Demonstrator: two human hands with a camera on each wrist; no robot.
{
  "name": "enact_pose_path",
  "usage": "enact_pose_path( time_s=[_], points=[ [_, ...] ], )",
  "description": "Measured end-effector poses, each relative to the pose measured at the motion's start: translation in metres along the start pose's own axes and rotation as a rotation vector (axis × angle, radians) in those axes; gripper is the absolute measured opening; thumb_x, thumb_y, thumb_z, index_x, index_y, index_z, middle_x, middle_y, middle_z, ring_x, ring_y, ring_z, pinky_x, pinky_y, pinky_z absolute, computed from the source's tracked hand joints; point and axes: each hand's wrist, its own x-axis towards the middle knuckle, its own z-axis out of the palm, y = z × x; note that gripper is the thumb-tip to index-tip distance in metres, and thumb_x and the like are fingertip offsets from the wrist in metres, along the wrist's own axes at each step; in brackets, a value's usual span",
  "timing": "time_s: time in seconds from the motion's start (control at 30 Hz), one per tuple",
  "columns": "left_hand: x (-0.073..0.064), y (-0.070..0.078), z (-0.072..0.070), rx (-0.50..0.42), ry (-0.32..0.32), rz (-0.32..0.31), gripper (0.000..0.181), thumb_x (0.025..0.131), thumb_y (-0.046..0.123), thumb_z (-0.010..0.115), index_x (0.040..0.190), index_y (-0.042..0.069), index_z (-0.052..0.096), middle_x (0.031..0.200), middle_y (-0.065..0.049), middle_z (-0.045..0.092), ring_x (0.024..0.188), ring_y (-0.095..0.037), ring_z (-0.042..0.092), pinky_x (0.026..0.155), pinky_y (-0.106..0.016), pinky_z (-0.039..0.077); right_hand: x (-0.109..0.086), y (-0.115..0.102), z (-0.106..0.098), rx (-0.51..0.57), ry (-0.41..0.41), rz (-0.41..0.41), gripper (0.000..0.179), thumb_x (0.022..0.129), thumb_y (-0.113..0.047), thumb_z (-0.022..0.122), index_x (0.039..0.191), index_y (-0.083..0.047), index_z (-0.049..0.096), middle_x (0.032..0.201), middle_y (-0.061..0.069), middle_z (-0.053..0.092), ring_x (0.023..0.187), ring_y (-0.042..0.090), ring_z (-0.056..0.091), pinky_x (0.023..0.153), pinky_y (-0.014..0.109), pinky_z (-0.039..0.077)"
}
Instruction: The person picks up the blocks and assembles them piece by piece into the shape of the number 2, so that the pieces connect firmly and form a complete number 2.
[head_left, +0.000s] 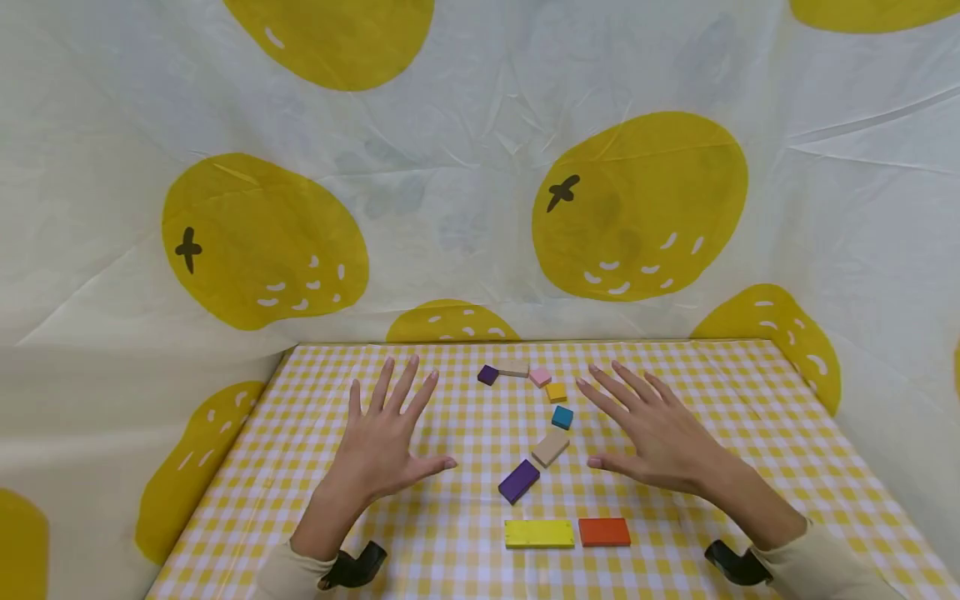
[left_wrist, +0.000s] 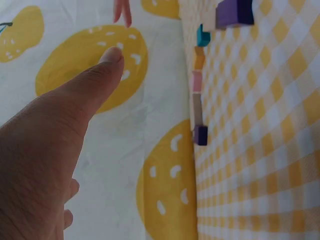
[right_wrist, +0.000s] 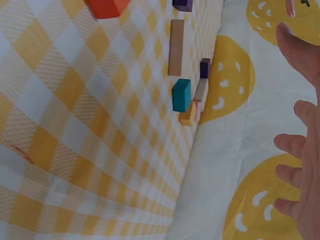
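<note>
My left hand [head_left: 382, 450] is held up with fingers spread, left of a curving line of wooden blocks. On the other side, my right hand [head_left: 652, 433] also has its fingers spread and holds nothing. From back to front the line has a small purple block [head_left: 488, 375], a natural wood block [head_left: 513, 367], a pink block [head_left: 540, 377], an orange block [head_left: 556, 392], a teal block [head_left: 562, 417], another wood block [head_left: 551, 447] and a longer purple block [head_left: 519, 482]. In front lie a yellow block [head_left: 538, 533] and a red block [head_left: 604, 532], side by side.
A yellow and white checked cloth [head_left: 450, 550] covers the table. White fabric [head_left: 450, 200] printed with large yellow fruit hangs behind and at both sides. Dark straps [head_left: 356, 567] sit at the wrists, by the light sleeves [head_left: 821, 558].
</note>
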Motion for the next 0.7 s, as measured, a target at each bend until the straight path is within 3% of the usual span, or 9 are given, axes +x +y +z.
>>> enact_pose_path(
  time_s=[0.2,0.37,0.5,0.6,0.7],
  points=[
    [-0.003,0.014,0.009,-0.097,-0.009,0.063,0.111,0.081,0.082,0.057,0.165,0.024,0.013,0.171,-0.006,0.005,0.155,-0.039,0.012,0.110,-0.075,0.024,-0.006,-0.003,0.006,0.092,0.049,-0.099,0.087,0.085,-0.047,0.079,0.156,-0.014,0.041,0.157,0.006,0.044,0.138,0.032,0.048,0.103,0.057,0.044],
    [-0.002,0.028,0.015,-0.228,0.076,0.175,0.110,0.084,0.069,0.069,0.163,0.011,0.019,0.168,-0.013,0.020,0.149,-0.041,0.029,0.111,-0.065,0.035,-0.014,-0.004,0.012,0.171,0.066,-0.148,0.075,0.084,-0.033,0.083,0.149,-0.016,0.052,0.140,0.004,0.060,0.121,0.023,0.061,0.088,0.046,0.056],
    [-0.003,0.041,0.021,-0.412,0.089,0.231,0.101,0.085,0.047,0.079,0.160,0.005,0.026,0.161,-0.017,0.033,0.143,-0.035,0.039,0.111,-0.049,0.042,-0.021,-0.005,0.013,0.248,-0.011,-0.118,0.056,0.088,-0.032,0.080,0.139,-0.019,0.061,0.128,-0.002,0.066,0.109,0.019,0.067,0.080,0.037,0.059],
    [-0.006,0.052,0.027,-0.551,0.041,0.231,0.090,0.087,0.033,0.081,0.158,0.006,0.032,0.153,-0.013,0.041,0.137,-0.028,0.045,0.108,-0.040,0.047,-0.026,-0.006,0.014,0.338,-0.106,-0.083,0.040,0.092,-0.029,0.076,0.131,-0.021,0.067,0.124,-0.005,0.068,0.107,0.018,0.069,0.079,0.035,0.059],
    [-0.008,0.064,0.033,-0.651,-0.024,0.214,0.082,0.088,0.029,0.080,0.154,0.009,0.038,0.144,-0.006,0.048,0.130,-0.022,0.050,0.105,-0.034,0.049,-0.029,-0.007,0.016,0.423,-0.172,-0.065,0.033,0.094,-0.028,0.073,0.125,-0.020,0.069,0.121,-0.007,0.069,0.106,0.016,0.069,0.079,0.033,0.059]
  ],
)
